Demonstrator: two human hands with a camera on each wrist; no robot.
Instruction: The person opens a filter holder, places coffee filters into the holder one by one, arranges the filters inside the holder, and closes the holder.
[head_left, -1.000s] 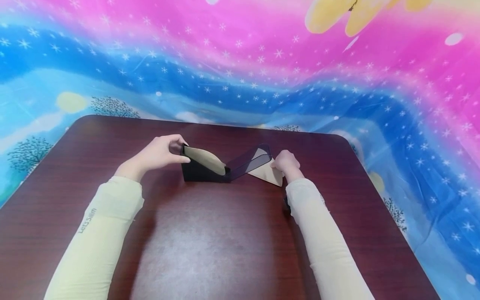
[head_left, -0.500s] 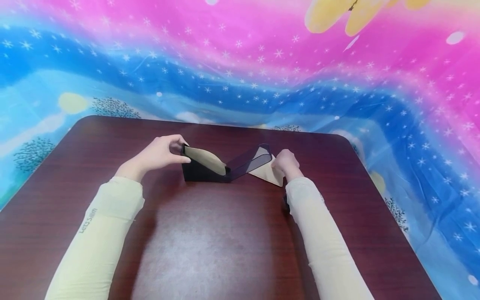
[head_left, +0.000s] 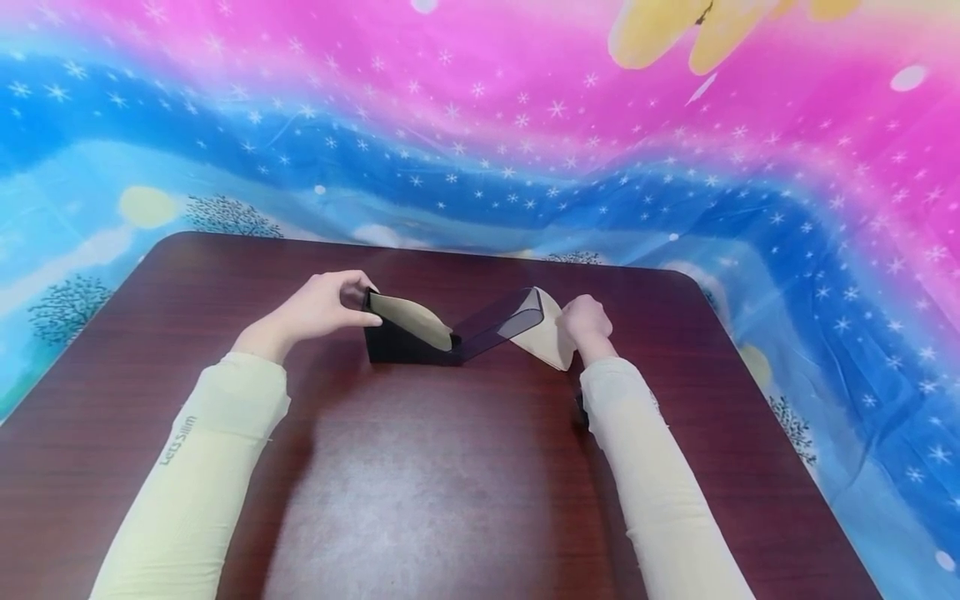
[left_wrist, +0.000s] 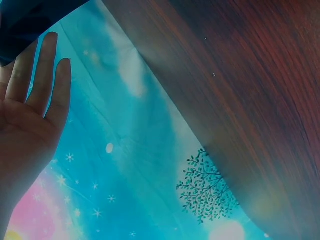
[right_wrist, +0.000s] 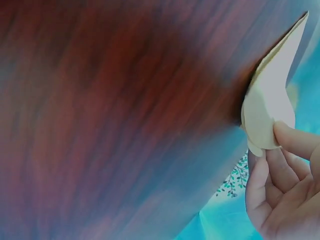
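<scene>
A black filter holder (head_left: pixel 401 346) stands on the table, its smoky see-through lid (head_left: pixel 487 329) swung out to the right. Tan paper (head_left: pixel 412 318) shows in its top. My left hand (head_left: pixel 311 308) grips the holder's left end, thumb at the near upper edge. In the left wrist view the other fingers of that hand (left_wrist: pixel 37 105) lie fairly straight against the dark holder (left_wrist: pixel 30 25). To the right of the lid, my right hand (head_left: pixel 587 321) pinches a tan paper coffee filter (head_left: pixel 547 342) between thumb and fingers. Part of the filter lies behind the lid in the head view.
The dark red-brown wooden table (head_left: pixel 420 467) reflects light in its middle. A small black object (head_left: pixel 581 408) is partly hidden by the right sleeve. A pink and blue patterned cloth (head_left: pixel 450 125) hangs beyond the table's edge.
My right hand has shifted slightly right with the coffee filter, and more of the filter now shows past the lid. The left hand and the holder stay put.
</scene>
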